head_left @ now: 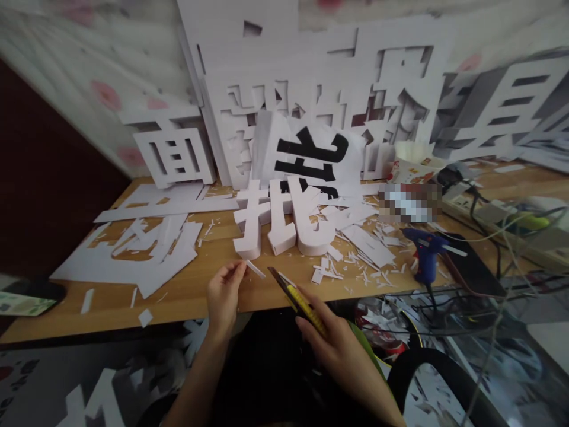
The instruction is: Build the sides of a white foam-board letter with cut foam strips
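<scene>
My left hand (223, 292) pinches a thin white foam strip (255, 269) at the front edge of the wooden table (204, 290). My right hand (338, 344) grips a yellow and black utility knife (297, 299), its blade end pointing up and left toward the strip. Just beyond them stands a white foam character (284, 219) built in three dimensions. Behind it leans a white sheet with a black printed character (313, 155).
White cut-out sheets (146, 249) and scraps litter the table's left and middle. A blue glue gun (425, 254) with its cable lies at the right, beside a dark phone or tablet (471, 270). More foam characters (175, 157) lean against the back wall. A dark chair back (440, 373) curves at lower right.
</scene>
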Demonstrator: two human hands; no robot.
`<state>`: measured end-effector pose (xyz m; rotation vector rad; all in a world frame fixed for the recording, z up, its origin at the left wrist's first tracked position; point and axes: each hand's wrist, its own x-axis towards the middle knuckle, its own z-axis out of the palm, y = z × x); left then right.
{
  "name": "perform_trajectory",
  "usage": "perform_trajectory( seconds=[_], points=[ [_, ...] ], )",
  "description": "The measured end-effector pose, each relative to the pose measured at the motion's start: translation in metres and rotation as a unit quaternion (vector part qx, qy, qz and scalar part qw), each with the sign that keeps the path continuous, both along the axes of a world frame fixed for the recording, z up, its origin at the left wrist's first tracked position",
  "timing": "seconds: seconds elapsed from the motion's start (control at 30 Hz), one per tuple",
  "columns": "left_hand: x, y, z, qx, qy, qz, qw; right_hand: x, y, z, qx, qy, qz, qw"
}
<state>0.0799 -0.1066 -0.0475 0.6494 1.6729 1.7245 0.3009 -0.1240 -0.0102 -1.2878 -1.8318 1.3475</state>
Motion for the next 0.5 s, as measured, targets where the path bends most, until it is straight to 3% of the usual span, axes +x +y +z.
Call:
perform_trajectory(
  seconds=[0.13,0.3,0.4,0.5],
  points=[
    [0.025,-0.008,0.018,-0.030,-0.040,-0.088,0.995,-0.011,0.003,-0.005,-0.010,0.088,-0.159,0.983],
    [0.062,-0.020,0.028,-0.025,0.010,-0.199,0.980,-0.024,0.003,-0.018,-0.115,0.193,-0.205,0.953],
    [0.066,-0.026,0.027,0.012,0.118,-0.243,0.963,-0.022,0.003,-0.020,-0.121,0.227,-0.246,0.935],
    [0.060,-0.030,0.024,0.064,0.322,-0.290,0.899,-0.020,0.007,-0.018,-0.127,0.227,-0.242,0.935]
  ],
)
